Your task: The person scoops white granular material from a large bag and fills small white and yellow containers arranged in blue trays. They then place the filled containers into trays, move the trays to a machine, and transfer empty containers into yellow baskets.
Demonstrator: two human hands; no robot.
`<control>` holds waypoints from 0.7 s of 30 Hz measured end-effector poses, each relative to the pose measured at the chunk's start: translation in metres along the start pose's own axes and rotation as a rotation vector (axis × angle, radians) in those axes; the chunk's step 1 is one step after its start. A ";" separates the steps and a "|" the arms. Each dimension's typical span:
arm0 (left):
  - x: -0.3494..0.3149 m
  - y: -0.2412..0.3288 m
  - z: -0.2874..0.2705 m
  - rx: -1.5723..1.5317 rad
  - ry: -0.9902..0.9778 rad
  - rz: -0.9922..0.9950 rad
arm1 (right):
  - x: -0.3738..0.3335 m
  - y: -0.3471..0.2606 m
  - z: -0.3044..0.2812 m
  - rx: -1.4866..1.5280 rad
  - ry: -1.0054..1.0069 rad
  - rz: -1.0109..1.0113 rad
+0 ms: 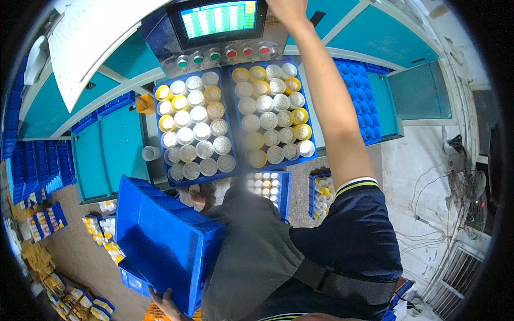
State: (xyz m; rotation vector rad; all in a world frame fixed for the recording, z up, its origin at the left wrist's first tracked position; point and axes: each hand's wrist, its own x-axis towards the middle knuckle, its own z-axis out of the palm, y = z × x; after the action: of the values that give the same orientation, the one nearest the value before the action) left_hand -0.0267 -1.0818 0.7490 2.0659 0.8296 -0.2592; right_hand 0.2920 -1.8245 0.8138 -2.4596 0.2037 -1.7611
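Observation:
My left hand (165,304), low at the left, grips the edge of a large blue plastic bin (160,241), which is tilted against my left side. No contents show in the bin. My right arm reaches far forward, and my right hand (289,10) is at the top edge beside a lit display screen (218,20); its fingers are cut off from view. Beneath the screen is a row of green and red push buttons (231,54). Two blue trays, a left one (231,134) and a right one (232,88), stand in front of me, filled with white and yellow round cups (201,131).
At right lies a blue rack with round holes (360,101). Teal work surfaces (107,155) flank the trays. More cup-filled trays (286,192) sit on the floor below. Stacked blue bins (43,166) stand at far left, and loose cables (428,214) hang along the right wall.

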 end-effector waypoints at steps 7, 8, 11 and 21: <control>-0.007 -0.009 0.000 -0.097 0.017 0.006 | 0.000 0.018 0.014 -0.066 -0.063 -0.035; -0.008 -0.012 -0.001 -0.097 0.031 0.007 | -0.001 0.018 0.014 -0.056 -0.061 -0.042; -0.014 -0.018 -0.003 -0.084 0.066 0.011 | 0.000 0.016 0.013 -0.047 -0.043 -0.052; -0.039 -0.007 0.003 0.029 0.154 -0.079 | -0.001 0.013 0.020 -0.064 0.006 -0.031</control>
State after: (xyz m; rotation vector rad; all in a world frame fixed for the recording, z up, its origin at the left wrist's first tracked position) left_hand -0.0603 -1.0991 0.7609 2.1021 1.0076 -0.1570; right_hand 0.3105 -1.8367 0.8041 -2.5158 0.2275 -1.8016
